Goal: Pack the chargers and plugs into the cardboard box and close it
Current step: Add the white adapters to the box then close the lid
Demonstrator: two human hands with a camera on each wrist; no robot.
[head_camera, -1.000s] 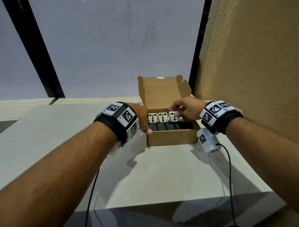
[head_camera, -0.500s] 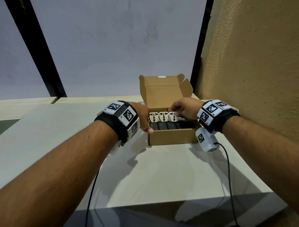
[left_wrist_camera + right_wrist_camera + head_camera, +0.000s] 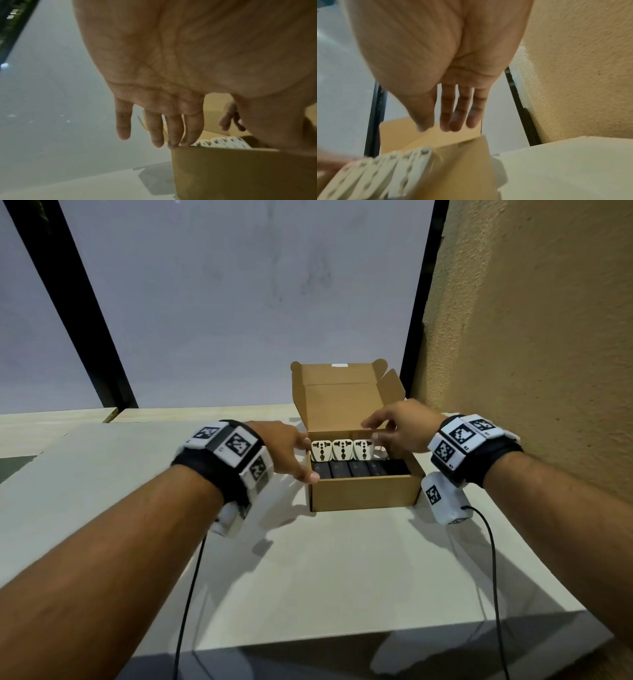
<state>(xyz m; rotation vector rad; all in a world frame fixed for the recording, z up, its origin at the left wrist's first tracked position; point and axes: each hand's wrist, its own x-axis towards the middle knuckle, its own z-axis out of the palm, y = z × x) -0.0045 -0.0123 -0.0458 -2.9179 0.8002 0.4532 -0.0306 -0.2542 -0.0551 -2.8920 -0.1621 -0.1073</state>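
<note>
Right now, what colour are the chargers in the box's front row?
Black chargers, clearest in the head view.

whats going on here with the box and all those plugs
A person is packing a cardboard box on a pale table. White plugs stand in a row at the back and black chargers lie in front. The left hand rests on the box's left wall, and the right hand hovers open above the plugs. The lid is upright, not yet closed.
</note>
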